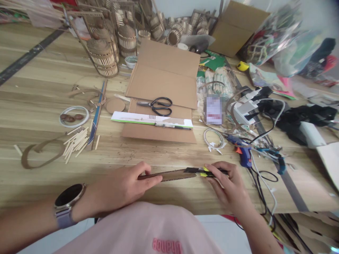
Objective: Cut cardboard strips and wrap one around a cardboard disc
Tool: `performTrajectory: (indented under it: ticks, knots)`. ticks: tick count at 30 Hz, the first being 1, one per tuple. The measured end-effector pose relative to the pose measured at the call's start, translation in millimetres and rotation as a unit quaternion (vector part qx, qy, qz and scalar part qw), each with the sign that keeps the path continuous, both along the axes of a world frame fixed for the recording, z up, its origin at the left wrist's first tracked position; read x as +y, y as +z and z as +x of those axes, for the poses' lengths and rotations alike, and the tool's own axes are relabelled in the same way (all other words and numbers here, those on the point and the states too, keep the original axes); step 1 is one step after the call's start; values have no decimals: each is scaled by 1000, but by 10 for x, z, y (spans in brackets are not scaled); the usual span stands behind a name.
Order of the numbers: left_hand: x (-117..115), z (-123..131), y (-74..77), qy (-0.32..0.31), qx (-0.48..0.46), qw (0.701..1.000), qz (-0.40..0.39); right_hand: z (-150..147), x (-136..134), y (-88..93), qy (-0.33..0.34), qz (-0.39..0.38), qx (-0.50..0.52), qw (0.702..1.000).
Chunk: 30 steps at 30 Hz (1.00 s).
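Note:
Near the table's front edge, my left hand (132, 181) is closed on the left end of a narrow cardboard strip (172, 175), its edge turned up. My right hand (227, 180) grips a black and yellow utility knife (205, 171). The knife's blade lies at the right end of the strip, seemingly touching it. Just beyond my hands are flat cardboard sheets (164, 79), with black-handled scissors (159, 106), a white strip (132, 117) and a pen (172, 125) on them.
Left are wooden sticks (75, 144), a cardboard ring (29, 158) and a tape roll (74, 116). Right lie another tape roll (213, 138), a blue glue gun (243, 151) with cables and a power strip (245, 109). Stick lanterns (102, 56) and a cardboard box (237, 26) stand behind.

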<state>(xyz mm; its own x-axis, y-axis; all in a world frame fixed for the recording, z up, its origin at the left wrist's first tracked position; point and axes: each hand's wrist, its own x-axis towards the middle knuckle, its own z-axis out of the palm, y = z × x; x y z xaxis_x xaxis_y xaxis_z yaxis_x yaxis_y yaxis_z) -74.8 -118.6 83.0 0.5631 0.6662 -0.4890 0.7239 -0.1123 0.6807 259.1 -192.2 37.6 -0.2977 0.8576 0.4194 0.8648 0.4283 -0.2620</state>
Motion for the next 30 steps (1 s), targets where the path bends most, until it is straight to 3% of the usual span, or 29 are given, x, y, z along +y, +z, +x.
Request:
performTrajectory:
  ticks: [4, 6, 16, 24, 30]
  knots:
    - [-9, -93, -130, -127, -92, 978, 138, 10, -27, 4, 1, 11, -36, 999]
    - [-5, -128, -196, -154, -144, 959, 188, 12, -33, 16, 4, 13, -46, 999]
    - [30, -73, -211, -108, -142, 975, 133, -88, -85, 3, -33, -61, -54, 996]
    - [65, -114, -345, -102, -136, 983, 65, -34, -85, 44, -3, -73, -62, 995]
    - [49, 50, -362, -80, -127, 981, 127, -181, -9, 16, -13, -131, -68, 989]
